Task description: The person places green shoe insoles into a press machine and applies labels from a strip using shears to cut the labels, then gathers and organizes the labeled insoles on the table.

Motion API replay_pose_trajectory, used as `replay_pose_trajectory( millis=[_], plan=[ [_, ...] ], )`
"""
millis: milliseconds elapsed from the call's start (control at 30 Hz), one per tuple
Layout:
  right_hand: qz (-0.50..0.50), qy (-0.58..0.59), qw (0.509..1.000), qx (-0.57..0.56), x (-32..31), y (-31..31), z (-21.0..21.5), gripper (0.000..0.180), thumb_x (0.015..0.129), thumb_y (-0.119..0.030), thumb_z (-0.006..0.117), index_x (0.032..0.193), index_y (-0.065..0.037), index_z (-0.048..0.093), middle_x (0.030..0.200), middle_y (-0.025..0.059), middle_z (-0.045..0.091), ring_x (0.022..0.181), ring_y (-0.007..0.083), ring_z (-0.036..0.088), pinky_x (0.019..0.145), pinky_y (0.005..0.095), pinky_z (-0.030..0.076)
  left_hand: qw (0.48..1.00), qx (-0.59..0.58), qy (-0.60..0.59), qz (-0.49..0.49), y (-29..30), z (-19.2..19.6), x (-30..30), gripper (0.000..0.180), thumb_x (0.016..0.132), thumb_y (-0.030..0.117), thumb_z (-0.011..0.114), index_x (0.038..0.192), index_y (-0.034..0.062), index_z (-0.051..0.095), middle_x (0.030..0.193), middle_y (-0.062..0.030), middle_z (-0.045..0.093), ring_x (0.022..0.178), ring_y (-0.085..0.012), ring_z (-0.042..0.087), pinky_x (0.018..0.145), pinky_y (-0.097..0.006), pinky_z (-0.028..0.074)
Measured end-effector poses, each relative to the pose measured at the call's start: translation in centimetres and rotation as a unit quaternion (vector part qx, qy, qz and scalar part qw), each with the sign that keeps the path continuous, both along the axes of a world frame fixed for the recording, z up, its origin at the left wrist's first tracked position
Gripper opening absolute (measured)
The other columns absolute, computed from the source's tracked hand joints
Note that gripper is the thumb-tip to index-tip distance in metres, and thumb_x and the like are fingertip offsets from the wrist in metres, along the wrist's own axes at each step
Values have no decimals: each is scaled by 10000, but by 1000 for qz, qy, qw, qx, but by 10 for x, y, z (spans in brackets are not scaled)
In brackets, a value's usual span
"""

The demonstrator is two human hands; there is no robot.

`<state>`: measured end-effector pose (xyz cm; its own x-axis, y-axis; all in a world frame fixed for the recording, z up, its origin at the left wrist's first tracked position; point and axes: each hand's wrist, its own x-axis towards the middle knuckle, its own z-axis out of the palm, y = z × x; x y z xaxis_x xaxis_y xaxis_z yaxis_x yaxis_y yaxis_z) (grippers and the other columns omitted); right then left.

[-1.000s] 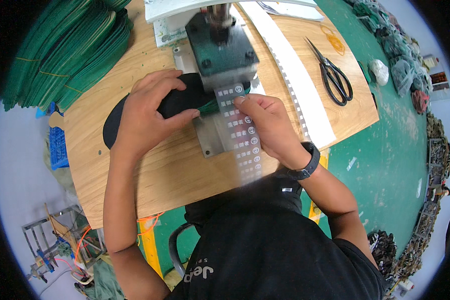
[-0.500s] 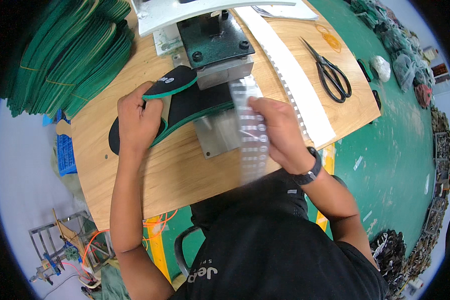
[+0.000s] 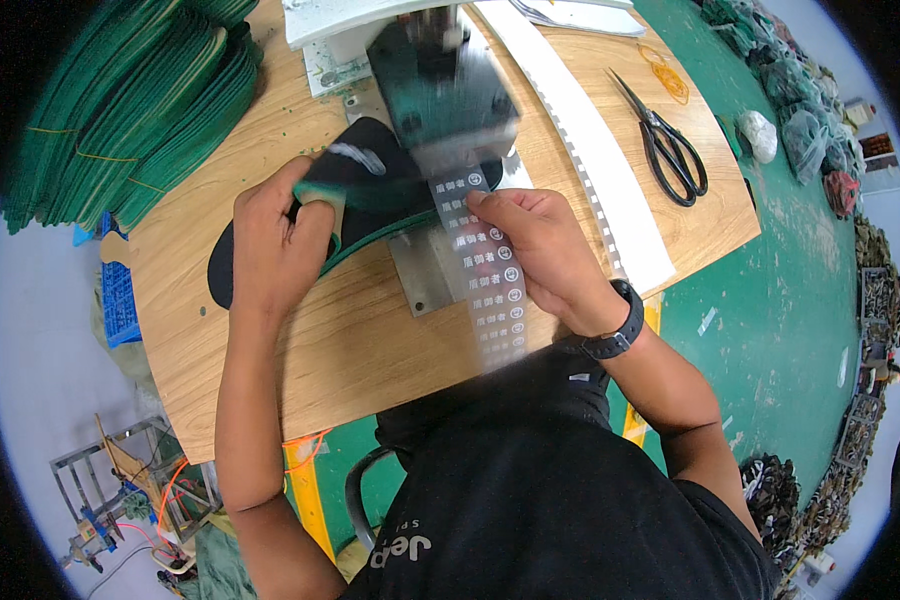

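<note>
Round wooden counter [image 3: 300,350] in pale oak grain, set over a green floor [image 3: 800,300]. At upper left, overhanging the edge, a thick stack of green insoles [image 3: 120,110] bundled with bands. At the far middle, a press machine with a dark green head [image 3: 440,85], blurred, above a grey metal base plate [image 3: 430,280]. Right of the machine, a long white strip [image 3: 610,190] running diagonally across the wood, with black scissors [image 3: 670,150] just beyond it and an orange rubber band [image 3: 665,75] near the far edge. Along the right side of the room, piled dark goods on the floor; at lower left, a blue crate [image 3: 120,300] and a metal frame with wires.

Left hand [image 3: 275,250] reaching in from the lower left, palm down, fingers curled and gripping the edge of a black insole [image 3: 370,185] with a green underside, pressed flat on the counter with its front end tucked under the machine head. Right hand [image 3: 545,250], with a black wristband [image 3: 615,330], resting beside the base plate, thumb and forefinger pinched shut on a translucent strip of printed labels [image 3: 485,270]; strip running from under the press head down over the plate and hanging past the counter edge toward the lap.
</note>
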<state>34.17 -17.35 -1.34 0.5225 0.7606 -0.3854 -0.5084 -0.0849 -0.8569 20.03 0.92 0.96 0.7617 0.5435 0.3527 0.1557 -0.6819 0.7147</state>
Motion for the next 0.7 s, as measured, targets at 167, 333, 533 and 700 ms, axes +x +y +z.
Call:
replay_pose_trajectory(
  millis=[167,333,533,700],
  plan=[
    [-3,-31,999,-6,-1,3,-2,275,918,-205,585,765,17,639,650,28,601,539,76,553,479,213,416,999,-17,48,1,-11,3,4,396,737,107,623,1116,22,546,765,-164,616,637,-270,590,624,-317,467],
    [-12,-12,1000,12,-3,2,3,287,927,-217,571,767,10,640,643,18,598,547,71,552,491,205,410,990,114,73,-36,-13,1,8,730,661,231,791,1296,87,462,1060,-172,634,985,-354,593,863,-376,473],
    [-20,-135,989,55,-1,-7,-16,249,929,-210,555,823,-3,643,688,40,617,589,80,581,502,211,439,988,84,127,-14,-11,1,7,698,627,279,818,1230,79,530,1023,-179,638,996,-352,591,850,-397,472],
    [-195,3,977,80,2,-26,12,200,931,-159,526,855,6,608,729,61,638,550,97,597,482,208,486,994,53,84,-46,-6,0,2,523,665,261,793,1110,60,607,857,-155,643,793,-314,622,714,-379,490]
  ],
)
